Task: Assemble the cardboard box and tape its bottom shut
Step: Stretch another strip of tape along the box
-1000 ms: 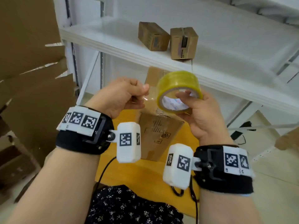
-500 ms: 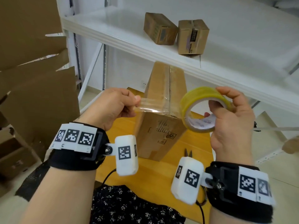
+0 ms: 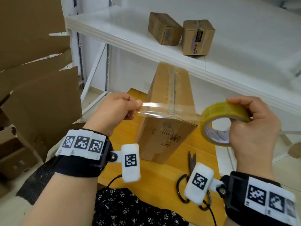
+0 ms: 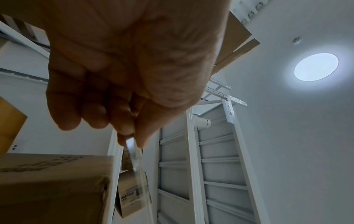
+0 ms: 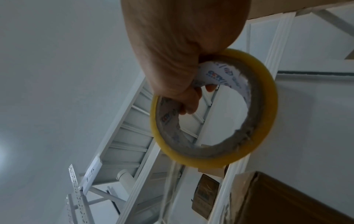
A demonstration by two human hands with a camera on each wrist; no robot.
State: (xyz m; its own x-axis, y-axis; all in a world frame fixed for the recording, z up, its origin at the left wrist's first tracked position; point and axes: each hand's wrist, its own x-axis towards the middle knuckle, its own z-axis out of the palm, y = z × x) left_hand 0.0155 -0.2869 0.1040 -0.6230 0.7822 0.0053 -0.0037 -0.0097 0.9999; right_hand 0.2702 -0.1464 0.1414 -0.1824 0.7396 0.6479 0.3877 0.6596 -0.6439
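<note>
The left hand (image 3: 114,111) pinches the free end of a clear strip of tape (image 3: 164,110) between thumb and forefinger. The right hand (image 3: 254,126) grips the yellowish roll of packing tape (image 3: 223,118), thumb inside the core, fingers over the rim. The strip stretches between them above the near end of the tall brown cardboard box (image 3: 169,101), which stands on the orange wooden table (image 3: 162,175). Black-handled scissors (image 3: 191,162) lie near the right wrist.

White shelf (image 3: 123,35) bears two small boxes (image 3: 164,28); cardboard sheets (image 3: 35,88) left; round ceiling light (image 4: 316,66); white walls (image 4: 298,136).
</note>
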